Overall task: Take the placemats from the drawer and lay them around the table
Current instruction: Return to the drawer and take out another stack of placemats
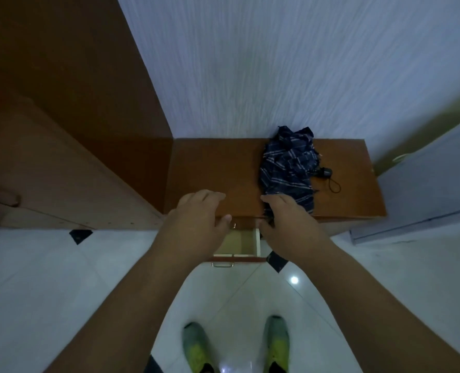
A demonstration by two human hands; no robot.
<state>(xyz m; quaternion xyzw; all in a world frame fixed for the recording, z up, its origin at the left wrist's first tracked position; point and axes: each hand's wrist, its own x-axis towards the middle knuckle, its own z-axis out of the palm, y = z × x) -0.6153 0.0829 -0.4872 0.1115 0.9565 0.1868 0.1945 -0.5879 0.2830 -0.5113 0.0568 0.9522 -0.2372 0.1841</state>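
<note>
A low brown cabinet (pixel 223 168) stands against the wall, and its top drawer (pixel 246 244) is pulled out toward me. The part of the drawer's pale inside that shows is bare; no placemat is visible there. My left hand (pixel 196 219) hovers over the drawer's left side with fingers relaxed and spread, holding nothing. My right hand (pixel 285 222) hovers over the drawer's right side, fingers loosely extended near the cabinet's front edge, next to a dark striped cloth (pixel 288 165). Both forearms hide parts of the drawer.
The striped cloth lies crumpled on the cabinet top with a small black corded item (pixel 328 175) beside it. A tall brown wardrobe (pixel 62 130) stands at the left, a pale door (pixel 425 184) at the right. White tiled floor (pixel 62 292) lies below; my feet (pixel 236 345) stand close.
</note>
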